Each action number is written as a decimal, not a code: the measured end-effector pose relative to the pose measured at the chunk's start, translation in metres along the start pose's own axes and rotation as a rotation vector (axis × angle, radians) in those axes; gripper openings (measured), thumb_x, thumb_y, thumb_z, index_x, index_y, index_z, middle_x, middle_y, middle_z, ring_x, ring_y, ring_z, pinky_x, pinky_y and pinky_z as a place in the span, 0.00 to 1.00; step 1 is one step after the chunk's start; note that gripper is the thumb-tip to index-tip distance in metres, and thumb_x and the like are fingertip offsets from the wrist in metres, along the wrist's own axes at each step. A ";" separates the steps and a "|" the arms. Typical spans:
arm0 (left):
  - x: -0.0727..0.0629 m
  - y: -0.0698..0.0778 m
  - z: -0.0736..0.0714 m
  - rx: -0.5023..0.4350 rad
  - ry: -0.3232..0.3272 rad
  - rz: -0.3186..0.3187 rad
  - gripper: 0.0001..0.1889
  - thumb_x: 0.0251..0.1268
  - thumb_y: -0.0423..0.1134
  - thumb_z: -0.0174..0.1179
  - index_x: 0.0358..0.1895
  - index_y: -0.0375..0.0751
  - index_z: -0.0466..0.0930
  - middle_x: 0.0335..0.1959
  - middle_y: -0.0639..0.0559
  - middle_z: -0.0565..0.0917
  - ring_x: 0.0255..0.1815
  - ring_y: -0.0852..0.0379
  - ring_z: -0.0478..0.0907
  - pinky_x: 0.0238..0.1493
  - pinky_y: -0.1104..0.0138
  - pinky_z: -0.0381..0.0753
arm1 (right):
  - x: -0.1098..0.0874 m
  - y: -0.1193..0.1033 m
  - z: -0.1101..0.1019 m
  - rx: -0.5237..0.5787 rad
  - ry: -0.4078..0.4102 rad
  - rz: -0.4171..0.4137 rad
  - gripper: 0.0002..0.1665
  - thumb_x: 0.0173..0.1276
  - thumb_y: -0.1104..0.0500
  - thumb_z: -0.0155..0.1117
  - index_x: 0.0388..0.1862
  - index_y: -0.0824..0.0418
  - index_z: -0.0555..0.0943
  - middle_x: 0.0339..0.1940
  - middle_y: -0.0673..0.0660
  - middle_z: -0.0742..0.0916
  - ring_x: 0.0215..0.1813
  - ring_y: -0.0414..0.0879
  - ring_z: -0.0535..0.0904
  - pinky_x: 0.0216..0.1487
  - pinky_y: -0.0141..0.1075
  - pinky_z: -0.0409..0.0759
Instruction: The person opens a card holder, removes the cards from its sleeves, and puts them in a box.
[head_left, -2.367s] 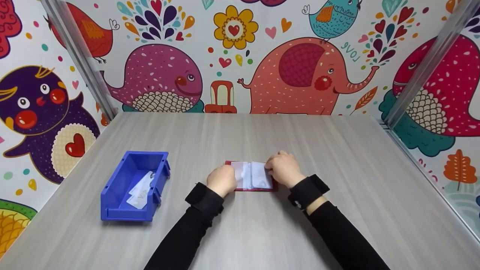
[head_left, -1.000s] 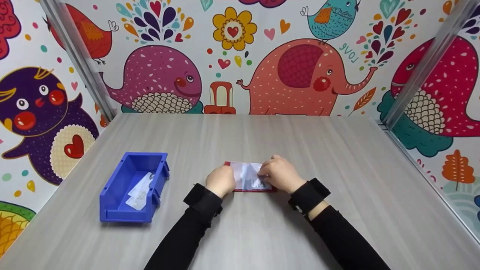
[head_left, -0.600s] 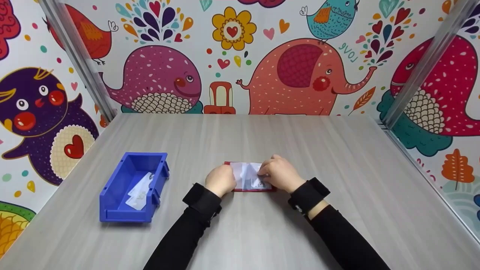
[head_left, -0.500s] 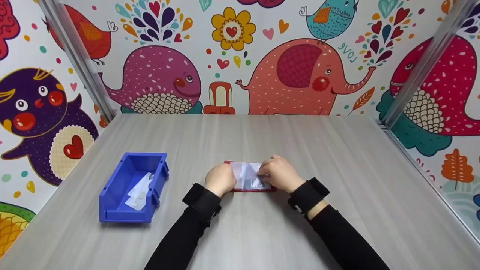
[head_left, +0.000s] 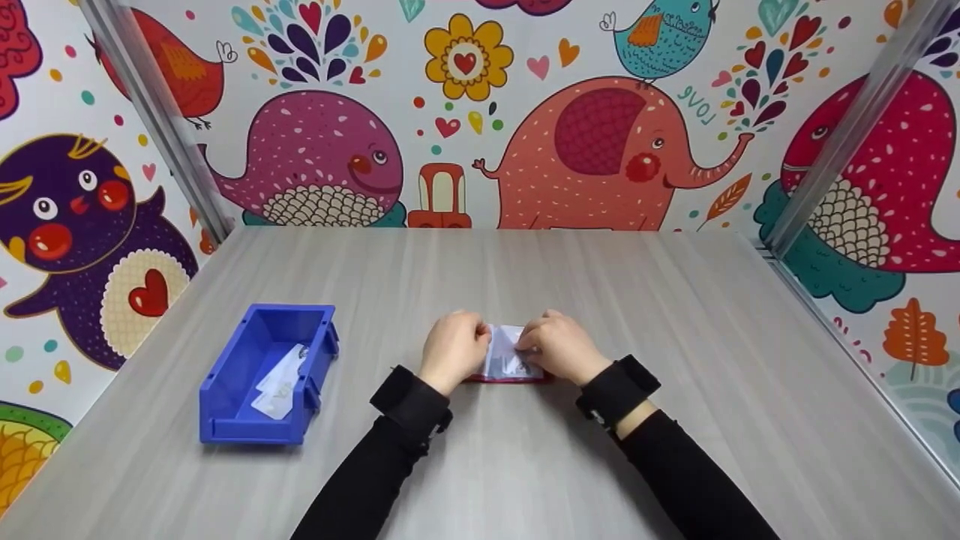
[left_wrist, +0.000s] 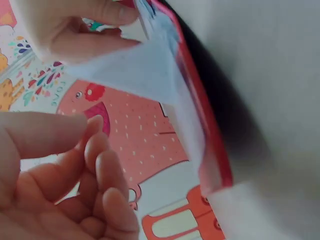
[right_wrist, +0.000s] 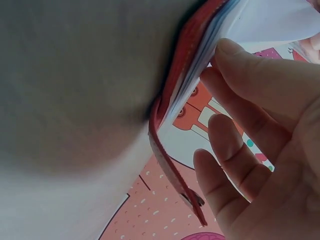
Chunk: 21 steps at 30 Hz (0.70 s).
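A small red card holder (head_left: 510,381) with clear plastic sleeves lies spread on the table in front of me. Over its left half is my left hand (head_left: 454,349), thumb and index fingertips meeting close to a raised sleeve page (left_wrist: 135,72); nothing shows between them in the left wrist view. My right hand (head_left: 564,349) pinches at the edge of the sleeves (right_wrist: 200,67) with thumb and index finger, its other fingers apart. A printed card (head_left: 517,366) shows through the right sleeve. From the cover hangs a red strap (right_wrist: 170,167) with a metal snap.
To the left stands a blue plastic bin (head_left: 251,431) with several pale cards (head_left: 281,382) inside. The wood-grain table (head_left: 675,300) ends at walls with printed cartoon animals (head_left: 592,165) at the back and sides.
My left hand has moved right and away from me, from the holder's left edge towards its middle. Earlier, my right hand shifted from the right edge onto the sleeve, where the card became visible.
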<state>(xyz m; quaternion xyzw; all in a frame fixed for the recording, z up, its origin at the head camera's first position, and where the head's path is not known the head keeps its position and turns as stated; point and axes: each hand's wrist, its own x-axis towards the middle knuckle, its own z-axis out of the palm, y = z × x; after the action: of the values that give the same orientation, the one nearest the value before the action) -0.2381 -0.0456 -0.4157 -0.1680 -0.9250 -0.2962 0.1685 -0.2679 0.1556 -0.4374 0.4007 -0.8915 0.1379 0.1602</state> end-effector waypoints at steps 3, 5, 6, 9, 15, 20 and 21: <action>-0.002 0.006 0.002 0.006 -0.002 0.041 0.05 0.56 0.33 0.67 0.25 0.40 0.83 0.25 0.49 0.81 0.29 0.48 0.79 0.34 0.57 0.76 | 0.000 0.000 0.000 0.002 0.010 -0.006 0.12 0.45 0.70 0.79 0.31 0.62 0.90 0.32 0.54 0.88 0.36 0.53 0.78 0.39 0.43 0.76; -0.003 0.009 0.004 0.012 -0.009 0.061 0.04 0.55 0.34 0.68 0.26 0.40 0.85 0.25 0.50 0.82 0.30 0.49 0.78 0.36 0.57 0.75 | -0.001 0.000 0.000 0.002 0.014 -0.015 0.12 0.45 0.70 0.79 0.30 0.62 0.90 0.32 0.55 0.88 0.36 0.53 0.78 0.40 0.43 0.75; -0.004 0.010 0.005 0.021 -0.010 0.072 0.04 0.55 0.35 0.69 0.26 0.40 0.85 0.25 0.51 0.82 0.31 0.49 0.78 0.36 0.57 0.74 | -0.001 0.000 0.000 0.003 0.015 -0.019 0.11 0.45 0.70 0.79 0.30 0.62 0.90 0.32 0.55 0.88 0.36 0.53 0.78 0.40 0.43 0.75; -0.005 0.013 0.008 0.043 -0.004 0.099 0.05 0.52 0.37 0.72 0.27 0.40 0.86 0.26 0.51 0.81 0.32 0.50 0.78 0.36 0.57 0.73 | -0.001 0.000 0.000 0.002 0.016 -0.021 0.12 0.45 0.70 0.80 0.31 0.62 0.90 0.31 0.54 0.87 0.35 0.52 0.78 0.39 0.43 0.75; -0.006 0.014 0.012 0.096 0.006 0.144 0.09 0.47 0.39 0.75 0.28 0.38 0.85 0.28 0.48 0.81 0.34 0.48 0.79 0.38 0.58 0.75 | -0.001 0.000 0.000 0.001 0.006 -0.013 0.11 0.45 0.68 0.80 0.31 0.61 0.90 0.31 0.53 0.87 0.35 0.52 0.78 0.39 0.43 0.75; -0.007 0.011 0.017 0.154 0.004 0.163 0.10 0.46 0.39 0.76 0.26 0.39 0.84 0.26 0.48 0.80 0.32 0.48 0.78 0.39 0.58 0.75 | -0.002 0.000 0.000 -0.004 0.005 -0.017 0.12 0.44 0.68 0.80 0.30 0.61 0.90 0.31 0.53 0.87 0.34 0.52 0.78 0.38 0.43 0.74; -0.007 0.011 0.018 0.165 0.009 0.169 0.10 0.45 0.39 0.76 0.25 0.39 0.84 0.26 0.49 0.80 0.32 0.48 0.78 0.38 0.57 0.75 | -0.002 0.000 0.000 -0.004 0.005 -0.018 0.12 0.44 0.68 0.80 0.30 0.61 0.90 0.31 0.53 0.87 0.34 0.52 0.78 0.38 0.43 0.74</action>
<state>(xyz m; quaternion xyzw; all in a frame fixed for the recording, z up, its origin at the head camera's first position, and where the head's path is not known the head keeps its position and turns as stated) -0.2317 -0.0281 -0.4268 -0.2298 -0.9280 -0.2043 0.2102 -0.2671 0.1569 -0.4381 0.4081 -0.8877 0.1357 0.1646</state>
